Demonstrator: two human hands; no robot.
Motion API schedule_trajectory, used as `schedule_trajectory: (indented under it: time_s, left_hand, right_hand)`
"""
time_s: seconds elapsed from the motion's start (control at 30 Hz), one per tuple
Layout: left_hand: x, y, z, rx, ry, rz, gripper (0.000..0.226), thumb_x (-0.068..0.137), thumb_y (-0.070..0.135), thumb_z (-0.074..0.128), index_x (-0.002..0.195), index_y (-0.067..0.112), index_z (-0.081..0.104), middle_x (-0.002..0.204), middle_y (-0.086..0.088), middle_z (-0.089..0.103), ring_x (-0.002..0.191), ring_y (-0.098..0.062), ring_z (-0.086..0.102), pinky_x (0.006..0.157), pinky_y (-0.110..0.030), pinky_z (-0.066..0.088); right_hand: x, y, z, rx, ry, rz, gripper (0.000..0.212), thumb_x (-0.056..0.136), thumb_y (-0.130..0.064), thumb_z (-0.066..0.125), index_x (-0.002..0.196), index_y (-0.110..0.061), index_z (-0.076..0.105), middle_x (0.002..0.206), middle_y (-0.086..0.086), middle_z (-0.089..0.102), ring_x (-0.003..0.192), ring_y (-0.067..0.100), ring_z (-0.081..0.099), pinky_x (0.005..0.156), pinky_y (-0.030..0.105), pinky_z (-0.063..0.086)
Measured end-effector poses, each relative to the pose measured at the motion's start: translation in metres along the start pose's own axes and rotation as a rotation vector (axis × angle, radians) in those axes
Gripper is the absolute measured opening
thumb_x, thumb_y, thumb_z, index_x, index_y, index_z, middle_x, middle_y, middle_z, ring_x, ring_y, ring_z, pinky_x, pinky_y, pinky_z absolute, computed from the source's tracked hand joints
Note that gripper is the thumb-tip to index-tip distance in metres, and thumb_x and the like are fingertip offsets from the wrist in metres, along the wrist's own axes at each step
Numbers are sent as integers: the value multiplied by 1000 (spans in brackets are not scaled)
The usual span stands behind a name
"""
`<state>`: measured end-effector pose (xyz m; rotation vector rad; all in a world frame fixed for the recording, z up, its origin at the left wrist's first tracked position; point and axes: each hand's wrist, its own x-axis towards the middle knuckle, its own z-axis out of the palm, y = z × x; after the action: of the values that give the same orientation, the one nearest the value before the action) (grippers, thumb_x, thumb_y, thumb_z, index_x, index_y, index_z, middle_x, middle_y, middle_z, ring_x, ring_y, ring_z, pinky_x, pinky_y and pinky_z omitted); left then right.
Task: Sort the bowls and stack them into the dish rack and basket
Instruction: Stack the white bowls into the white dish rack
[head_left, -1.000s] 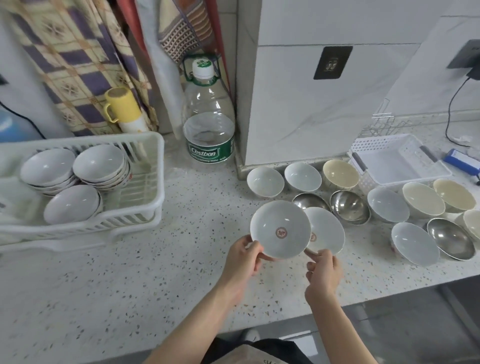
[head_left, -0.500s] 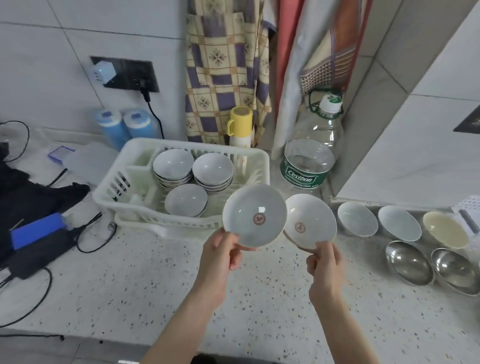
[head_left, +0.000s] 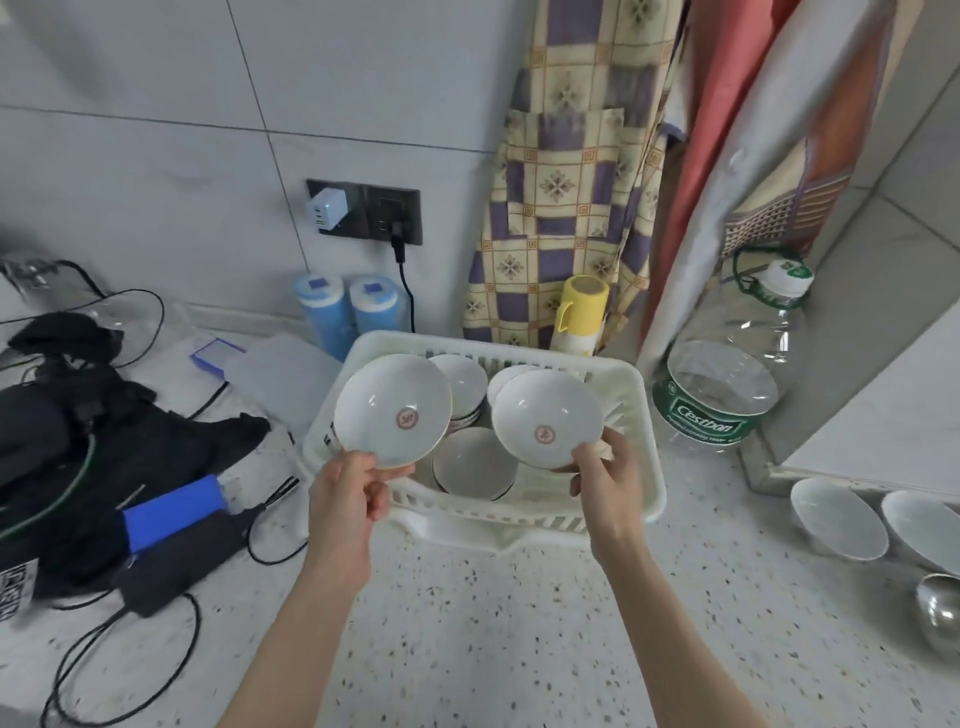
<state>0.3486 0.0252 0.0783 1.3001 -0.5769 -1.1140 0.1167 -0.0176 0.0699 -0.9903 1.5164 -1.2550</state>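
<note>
Pinched at their near rims, two white bowls with red marks hang tilted over the white dish rack (head_left: 631, 506): the left hand (head_left: 347, 491) holds one bowl (head_left: 393, 410) above the rack's left end, the right hand (head_left: 605, 480) holds the other (head_left: 546, 418) above its right side. Stacked bowls (head_left: 474, 462) already sit in the rack beneath them. Placing is in hand; each bowl likely needs levelling and lowering onto a matching stack. Half a second ago both bowls were short of the rack's near wall.
</note>
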Motion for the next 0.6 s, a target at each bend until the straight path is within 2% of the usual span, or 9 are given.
schedule_trajectory:
  time_s: [0.1,0.2,0.27,0.33,0.43,0.53,0.6]
  left_hand:
    - [21,1,-11,33,51,8,21,89,12,50,99,-1,64,84,-18,76,42,-8,33,42,-19,30]
    - [37,2,-13,57,55,20,20,88,15,52,96,3,65,84,-17,76,43,-8,34,43,-20,31]
    - [46,3,-11,85,45,29,21,89,16,51,96,1,65,82,-15,77,44,-8,33,44,-20,31]
    - [55,5,-7,103,44,52,19,89,14,51,92,1,65,79,-15,76,43,-7,34,42,-18,31]
    - [68,7,0,117,52,76,15,88,10,51,93,2,62,78,-15,76,44,-8,33,40,-16,32]
    - [78,3,6,139,61,74,12,87,12,53,91,4,62,77,-12,76,44,-6,33,41,-15,33]
    - [83,0,8,140,72,69,8,86,13,54,86,9,61,75,-10,76,43,-4,34,42,-15,34]
  right_hand:
    - [9,3,17,-130,-61,33,42,73,-38,54,114,-32,49,77,-2,72,53,-3,59,54,21,43]
    - [18,6,28,-247,-136,89,49,68,-44,52,115,-30,50,71,-2,74,61,7,63,61,30,48]
    - [24,8,33,-319,-190,118,40,74,-41,52,112,-29,51,66,-3,74,62,13,60,67,34,49]
    - [29,9,38,-378,-217,143,30,80,-38,52,107,-26,55,64,-2,74,58,13,55,66,33,46]
    - [34,12,43,-432,-228,137,32,81,-36,51,108,-20,62,68,2,75,64,14,62,68,36,48]
    - [35,16,45,-554,-259,118,33,83,-39,47,109,-26,62,66,-6,74,83,14,68,79,37,50]
    - [34,17,46,-661,-281,97,30,86,-40,43,109,-31,60,63,-16,72,86,6,64,71,30,44]
